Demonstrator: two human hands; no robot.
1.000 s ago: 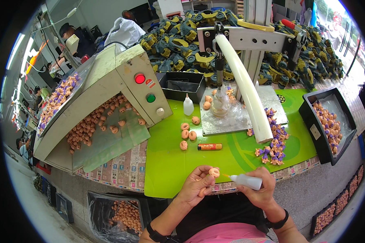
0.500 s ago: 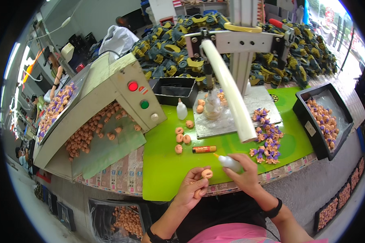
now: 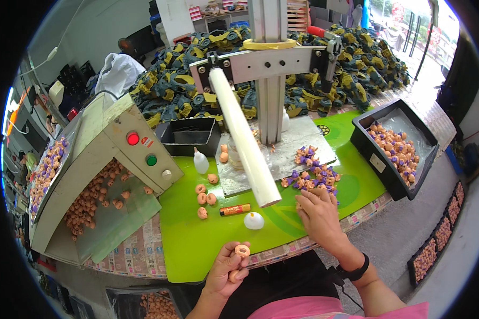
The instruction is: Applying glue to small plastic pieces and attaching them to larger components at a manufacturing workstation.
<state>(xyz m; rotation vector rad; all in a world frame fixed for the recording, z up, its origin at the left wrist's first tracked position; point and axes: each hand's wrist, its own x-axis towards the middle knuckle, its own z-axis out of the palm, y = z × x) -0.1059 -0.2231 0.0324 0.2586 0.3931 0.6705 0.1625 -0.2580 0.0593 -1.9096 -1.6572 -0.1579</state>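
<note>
My left hand (image 3: 224, 271) is closed near the mat's front edge. Between thumb and fingers it pinches a hollow peach toy head (image 3: 242, 251), opening upward, and a second peach head (image 3: 233, 276) sits lower in the same hand. To the right, my right hand (image 3: 321, 220) reaches with fingers apart to the near edge of a pile of small peach-and-purple toy figures (image 3: 324, 176); its fingertips partly cover them. A white squeeze bottle (image 3: 254, 221) with a yellow tip stands on the green mat (image 3: 197, 255) between the hands.
A glue-stick-like orange tube (image 3: 234, 210), several loose heads (image 3: 201, 198) and another white bottle (image 3: 200, 161) lie left of the press arm (image 3: 245, 143). A beige machine (image 3: 106, 154) full of heads stands left, a black bin (image 3: 378, 164) of figures right.
My right hand has let go of the squeeze bottle, now standing on the mat, and moved to the figure pile. My left hand still holds the heads. The view has turned rightward.
</note>
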